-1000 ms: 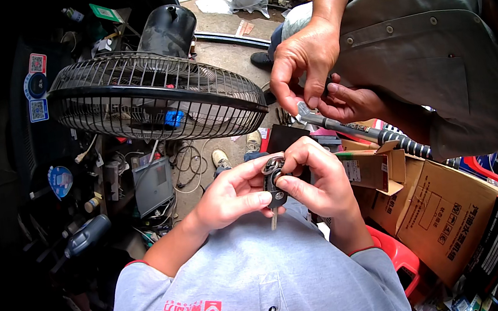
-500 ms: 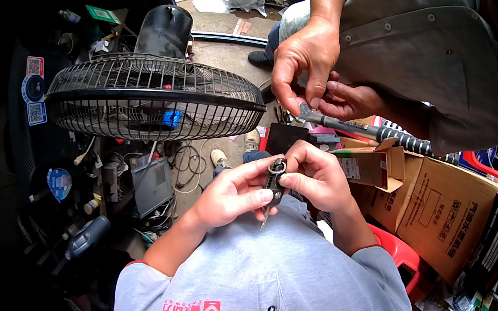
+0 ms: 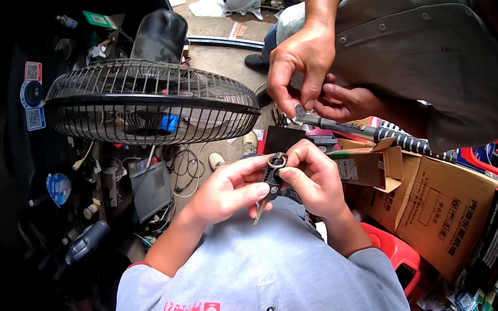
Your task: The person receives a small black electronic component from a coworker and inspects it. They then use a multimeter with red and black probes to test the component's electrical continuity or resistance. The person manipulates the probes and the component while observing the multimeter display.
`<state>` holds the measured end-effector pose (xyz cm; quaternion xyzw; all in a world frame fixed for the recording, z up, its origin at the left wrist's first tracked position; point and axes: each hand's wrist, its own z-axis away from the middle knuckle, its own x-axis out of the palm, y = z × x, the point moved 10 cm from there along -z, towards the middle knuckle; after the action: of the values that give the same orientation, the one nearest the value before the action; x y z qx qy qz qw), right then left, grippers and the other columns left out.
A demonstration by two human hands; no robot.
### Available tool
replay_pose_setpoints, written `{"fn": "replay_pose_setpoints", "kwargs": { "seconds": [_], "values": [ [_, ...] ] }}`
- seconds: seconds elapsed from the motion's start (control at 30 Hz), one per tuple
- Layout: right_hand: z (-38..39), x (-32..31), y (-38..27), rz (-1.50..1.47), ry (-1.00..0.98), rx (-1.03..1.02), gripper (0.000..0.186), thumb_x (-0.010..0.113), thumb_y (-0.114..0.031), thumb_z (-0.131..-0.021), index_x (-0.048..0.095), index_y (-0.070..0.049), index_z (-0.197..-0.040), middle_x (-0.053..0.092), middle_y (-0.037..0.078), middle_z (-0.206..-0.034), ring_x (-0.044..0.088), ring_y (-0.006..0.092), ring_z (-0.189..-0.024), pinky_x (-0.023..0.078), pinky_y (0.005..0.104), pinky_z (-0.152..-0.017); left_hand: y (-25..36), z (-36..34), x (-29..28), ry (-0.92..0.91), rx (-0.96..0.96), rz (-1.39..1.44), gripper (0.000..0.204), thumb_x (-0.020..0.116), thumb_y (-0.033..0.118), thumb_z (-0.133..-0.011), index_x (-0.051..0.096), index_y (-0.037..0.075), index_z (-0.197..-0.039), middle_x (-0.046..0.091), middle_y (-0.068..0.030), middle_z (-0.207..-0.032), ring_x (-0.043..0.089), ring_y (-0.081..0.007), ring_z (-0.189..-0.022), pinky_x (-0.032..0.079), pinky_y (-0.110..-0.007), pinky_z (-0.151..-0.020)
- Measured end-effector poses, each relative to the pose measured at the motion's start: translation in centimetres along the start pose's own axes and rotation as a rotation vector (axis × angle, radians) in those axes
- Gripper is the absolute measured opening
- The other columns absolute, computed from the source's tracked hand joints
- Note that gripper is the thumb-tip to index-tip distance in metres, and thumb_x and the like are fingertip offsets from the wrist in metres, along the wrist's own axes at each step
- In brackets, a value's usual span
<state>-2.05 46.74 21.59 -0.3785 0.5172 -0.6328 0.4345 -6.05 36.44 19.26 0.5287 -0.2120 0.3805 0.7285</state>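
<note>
My left hand (image 3: 228,192) grips a black car key fob (image 3: 273,188) from the left, its thumb on the lower body. A metal key blade (image 3: 260,211) points down and left from the fob. My right hand (image 3: 318,187) pinches the fob's upper end at the key ring (image 3: 277,159) with thumb and forefinger. Beyond, another person's hands (image 3: 302,56) handle a small silvery piece (image 3: 300,112), too small to make out; that person's lower hand (image 3: 351,99) sits just behind it.
A black caged fan (image 3: 151,96) stands at upper left. Opened cardboard boxes (image 3: 443,218), a red plastic seat (image 3: 391,247) and a grey pole (image 3: 342,125) are on the right. Cables (image 3: 182,170) and a silver case (image 3: 150,189) lie among clutter at left.
The key fob has tilted in my hands, its blade swinging from straight down toward lower left. My hands and the other person's hands have shifted slightly left in the picture.
</note>
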Motion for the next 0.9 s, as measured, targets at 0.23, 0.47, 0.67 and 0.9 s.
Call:
{"fn": "replay_pose_setpoints", "kwargs": {
  "seconds": [0.23, 0.47, 0.67, 0.9],
  "values": [
    [0.4, -0.2, 1.2, -0.19, 0.052, 0.064, 0.01, 0.06, -0.005, -0.091, 0.051, -0.002, -0.089, 0.057, 0.001, -0.083, 0.054, 0.0057, -0.074, 0.047, 0.0212, -0.067, -0.2, -0.3, 0.3, -0.035, 0.07, -0.011, 0.053, 0.054, 0.01, -0.094, 0.034, 0.002, -0.142, 0.058, -0.0086, -0.112, 0.062, -0.0122, -0.083, 0.052, -0.023, -0.061],
    [0.6, -0.6, 1.3, -0.194, 0.15, 0.055, 0.012, 0.061, -0.01, -0.092, 0.051, -0.003, -0.09, 0.055, -0.001, -0.081, 0.051, 0.0045, -0.072, 0.044, 0.0192, -0.065, 0.1, -0.5, 0.6, -0.009, 0.137, -0.011, 0.053, 0.052, 0.008, -0.095, 0.03, 0.001, -0.143, 0.057, -0.0101, -0.111, 0.062, -0.013, -0.084, 0.052, -0.023, -0.061],
    [0.3, -0.8, 1.9, -0.288, 0.183, 0.11, 0.009, 0.058, -0.008, -0.094, 0.051, -0.003, -0.092, 0.056, -0.001, -0.081, 0.051, 0.005, -0.071, 0.044, 0.0191, -0.065, 0.4, -0.6, 0.6, 0.027, 0.213, -0.07, 0.055, 0.051, 0.009, -0.095, 0.027, 0.001, -0.144, 0.055, -0.0112, -0.114, 0.062, -0.0138, -0.085, 0.052, -0.024, -0.061],
    [0.4, -0.9, -0.4, -0.085, 0.215, -0.102, 0.01, 0.062, -0.002, -0.089, 0.052, 0.001, -0.089, 0.053, 0.004, -0.088, 0.053, 0.0074, -0.073, 0.047, 0.0206, -0.064, 0.5, -0.8, 0.3, -0.034, 0.166, 0.03, 0.057, 0.052, 0.01, -0.095, 0.025, 0.0, -0.145, 0.055, -0.0124, -0.116, 0.063, -0.0147, -0.082, 0.052, -0.024, -0.059]
  ]
}}
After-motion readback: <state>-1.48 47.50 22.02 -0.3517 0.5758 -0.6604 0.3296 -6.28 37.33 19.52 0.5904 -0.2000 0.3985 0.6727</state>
